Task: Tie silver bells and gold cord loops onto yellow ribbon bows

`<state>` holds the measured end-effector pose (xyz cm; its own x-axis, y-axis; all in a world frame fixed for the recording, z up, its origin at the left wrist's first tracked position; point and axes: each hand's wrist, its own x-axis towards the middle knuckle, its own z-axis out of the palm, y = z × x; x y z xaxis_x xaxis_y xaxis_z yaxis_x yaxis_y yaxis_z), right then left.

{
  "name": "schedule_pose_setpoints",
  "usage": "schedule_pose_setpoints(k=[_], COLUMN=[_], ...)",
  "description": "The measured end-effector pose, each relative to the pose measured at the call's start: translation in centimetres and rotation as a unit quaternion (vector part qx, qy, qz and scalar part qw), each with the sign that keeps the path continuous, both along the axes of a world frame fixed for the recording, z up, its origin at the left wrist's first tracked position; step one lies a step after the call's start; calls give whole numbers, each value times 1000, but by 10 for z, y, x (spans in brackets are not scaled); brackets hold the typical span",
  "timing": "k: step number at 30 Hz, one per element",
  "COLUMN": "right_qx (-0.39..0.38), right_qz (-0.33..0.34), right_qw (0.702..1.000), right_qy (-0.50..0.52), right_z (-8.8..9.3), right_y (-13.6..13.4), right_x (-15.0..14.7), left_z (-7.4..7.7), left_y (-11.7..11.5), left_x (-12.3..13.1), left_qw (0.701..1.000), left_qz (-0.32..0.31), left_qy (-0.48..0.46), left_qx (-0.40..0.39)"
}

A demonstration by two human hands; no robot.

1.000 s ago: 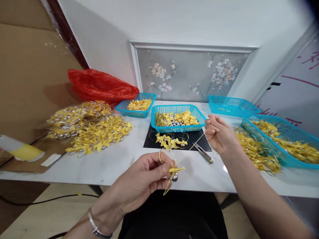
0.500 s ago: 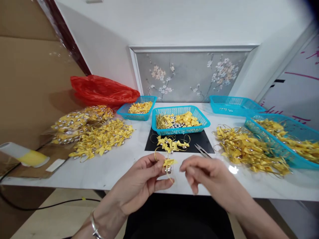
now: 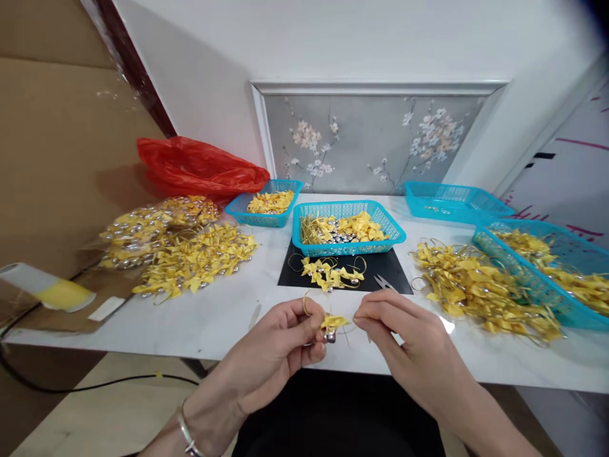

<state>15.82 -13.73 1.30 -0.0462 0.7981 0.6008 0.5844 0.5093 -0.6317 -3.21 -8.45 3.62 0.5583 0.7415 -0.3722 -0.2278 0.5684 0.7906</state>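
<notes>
A home craft workbench: blue baskets (image 3: pixel 349 227) and heaps of yellow bows (image 3: pixel 195 259) on a white table (image 3: pixel 228 314).

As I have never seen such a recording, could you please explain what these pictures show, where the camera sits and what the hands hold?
There is no machine: a person wears a camera on the head, looking down at their own bare hands. The left hand pinches a yellow bow with a small silver bell; the right hand pinches the bow's other end. On the white table lie heaps of bows, blue baskets holding more, a black mat, snips and a red bag.
</notes>
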Motion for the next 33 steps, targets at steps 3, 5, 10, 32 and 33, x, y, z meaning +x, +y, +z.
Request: schedule_pose_setpoints(k=[3, 5, 10, 32, 33], right_qx=[-59, -124, -190, -120, -108], right_qz=[-3, 0, 72, -60, -70], right_qw=[998, 991, 950, 824, 828], right_qy=[1, 47, 238, 550, 546], right_z=[-10, -18, -24, -42, -43], right_y=[6, 8, 8, 58, 59], right_x=[10, 18, 42, 95, 97], left_z=[0, -1, -5, -17, -17], left_y=[-1, -2, -6, -24, -24], left_x=[-2, -4, -11, -7, -7], left_qw=[1000, 1000, 997, 992, 992], left_qz=[7, 5, -12, -31, -31], left_qy=[-5, -7, -21, 6, 8], left_qx=[-17, -29, -69, -124, -123])
